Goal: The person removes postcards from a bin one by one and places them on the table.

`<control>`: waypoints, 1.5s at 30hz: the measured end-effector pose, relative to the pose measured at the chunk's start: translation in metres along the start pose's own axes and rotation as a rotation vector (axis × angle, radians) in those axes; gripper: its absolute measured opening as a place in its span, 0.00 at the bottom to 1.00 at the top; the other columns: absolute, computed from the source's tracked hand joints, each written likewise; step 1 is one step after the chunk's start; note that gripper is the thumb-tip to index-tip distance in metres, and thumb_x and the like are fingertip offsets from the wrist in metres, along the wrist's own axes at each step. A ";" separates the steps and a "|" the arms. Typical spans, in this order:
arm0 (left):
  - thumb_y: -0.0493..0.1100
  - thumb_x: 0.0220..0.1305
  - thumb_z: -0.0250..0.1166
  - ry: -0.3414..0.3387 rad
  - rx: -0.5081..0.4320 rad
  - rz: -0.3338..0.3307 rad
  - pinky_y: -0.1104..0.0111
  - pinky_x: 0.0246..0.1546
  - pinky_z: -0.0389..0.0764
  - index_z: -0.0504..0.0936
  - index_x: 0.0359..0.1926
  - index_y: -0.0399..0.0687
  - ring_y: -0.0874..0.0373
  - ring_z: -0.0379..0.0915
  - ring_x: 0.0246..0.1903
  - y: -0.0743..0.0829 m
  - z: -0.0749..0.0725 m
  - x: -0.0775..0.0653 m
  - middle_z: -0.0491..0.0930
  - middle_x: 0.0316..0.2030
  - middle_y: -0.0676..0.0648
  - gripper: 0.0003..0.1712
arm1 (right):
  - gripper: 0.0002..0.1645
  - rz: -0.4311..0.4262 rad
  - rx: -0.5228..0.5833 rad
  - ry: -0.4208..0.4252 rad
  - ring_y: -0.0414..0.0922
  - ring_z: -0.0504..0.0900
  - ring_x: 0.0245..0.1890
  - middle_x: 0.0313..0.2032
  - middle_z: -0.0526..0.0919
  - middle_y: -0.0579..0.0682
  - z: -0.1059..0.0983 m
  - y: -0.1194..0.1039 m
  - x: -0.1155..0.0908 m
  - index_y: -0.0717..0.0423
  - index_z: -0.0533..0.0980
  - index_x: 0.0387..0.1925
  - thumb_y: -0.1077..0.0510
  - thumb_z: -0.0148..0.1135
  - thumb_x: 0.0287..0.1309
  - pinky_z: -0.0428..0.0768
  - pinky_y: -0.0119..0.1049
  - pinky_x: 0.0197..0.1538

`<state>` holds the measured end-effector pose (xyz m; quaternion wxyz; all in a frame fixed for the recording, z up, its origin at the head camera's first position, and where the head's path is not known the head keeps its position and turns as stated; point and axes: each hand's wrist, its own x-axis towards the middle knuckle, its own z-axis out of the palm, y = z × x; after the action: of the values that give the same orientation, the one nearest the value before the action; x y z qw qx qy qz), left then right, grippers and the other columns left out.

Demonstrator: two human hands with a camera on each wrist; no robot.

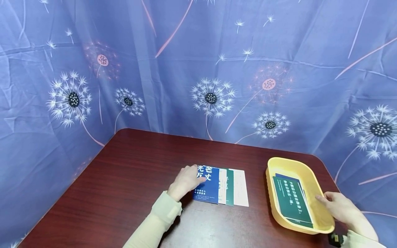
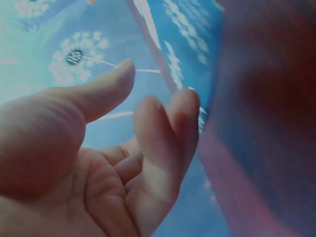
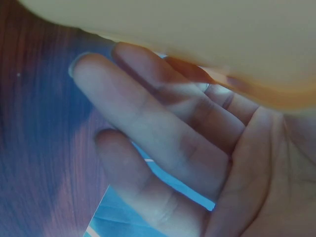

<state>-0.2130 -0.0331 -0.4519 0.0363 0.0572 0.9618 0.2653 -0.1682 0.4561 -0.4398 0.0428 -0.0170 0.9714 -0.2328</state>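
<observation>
My left hand [image 1: 185,181] is at the left side of a blue card [image 1: 207,193] with white lettering. In the head view its thumb overlaps the card's face; the left wrist view shows a gap between thumb and loosely bent fingers [image 2: 165,153]. Partly under the blue card, a white card [image 1: 222,196], a green card [image 1: 230,193] and another white card [image 1: 241,187] fan out rightward. My right hand [image 1: 339,206] holds the right wall of a yellow basket [image 1: 291,162], thumb over the rim, fingers [image 3: 148,113] along the outside. Inside lies a green card [image 1: 291,199] atop others.
The dark red wooden table [image 1: 149,158] has rounded far corners. A blue curtain [image 1: 173,75] with a dandelion print hangs behind it and along its left. The basket stands near the table's right edge, to the right of the fanned cards.
</observation>
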 end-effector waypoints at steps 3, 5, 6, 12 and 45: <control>0.52 0.60 0.71 0.004 0.022 0.048 0.57 0.40 0.81 0.75 0.58 0.34 0.48 0.78 0.35 0.011 -0.003 -0.005 0.81 0.43 0.38 0.33 | 0.24 0.010 0.007 -0.009 0.40 0.63 0.17 0.16 0.63 0.46 -0.001 -0.002 0.000 0.54 0.64 0.18 0.50 0.51 0.72 0.63 0.35 0.23; 0.53 0.60 0.70 0.006 0.045 0.072 0.57 0.41 0.81 0.75 0.59 0.34 0.48 0.78 0.37 0.021 -0.004 -0.009 0.81 0.44 0.38 0.34 | 0.24 0.010 0.005 -0.012 0.40 0.64 0.18 0.16 0.64 0.46 -0.002 -0.002 0.000 0.54 0.65 0.18 0.51 0.50 0.72 0.63 0.35 0.24; 0.54 0.60 0.70 0.008 0.065 0.087 0.58 0.42 0.81 0.75 0.59 0.35 0.48 0.79 0.38 0.027 -0.005 -0.011 0.81 0.44 0.39 0.34 | 0.24 0.013 0.006 -0.016 0.40 0.64 0.18 0.16 0.64 0.46 -0.002 -0.002 -0.001 0.54 0.65 0.18 0.51 0.50 0.72 0.64 0.35 0.24; 0.57 0.62 0.68 0.005 0.211 0.203 0.63 0.34 0.80 0.80 0.48 0.39 0.51 0.81 0.34 0.070 0.006 -0.015 0.83 0.34 0.45 0.26 | 0.24 0.006 -0.013 -0.030 0.40 0.64 0.19 0.16 0.64 0.45 -0.003 -0.004 0.000 0.54 0.66 0.18 0.51 0.49 0.73 0.63 0.35 0.25; 0.69 0.69 0.49 -0.195 0.597 0.607 0.70 0.43 0.75 0.82 0.45 0.73 0.70 0.75 0.42 0.242 0.138 0.024 0.81 0.42 0.65 0.19 | 0.23 -0.012 0.037 -0.010 0.39 0.64 0.17 0.15 0.64 0.45 -0.003 0.005 -0.004 0.55 0.65 0.18 0.54 0.52 0.71 0.65 0.34 0.23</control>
<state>-0.2010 0.2465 -0.4464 0.0294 0.3701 0.9280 -0.0324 -0.1643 0.4617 -0.4389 0.0466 -0.0232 0.9666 -0.2511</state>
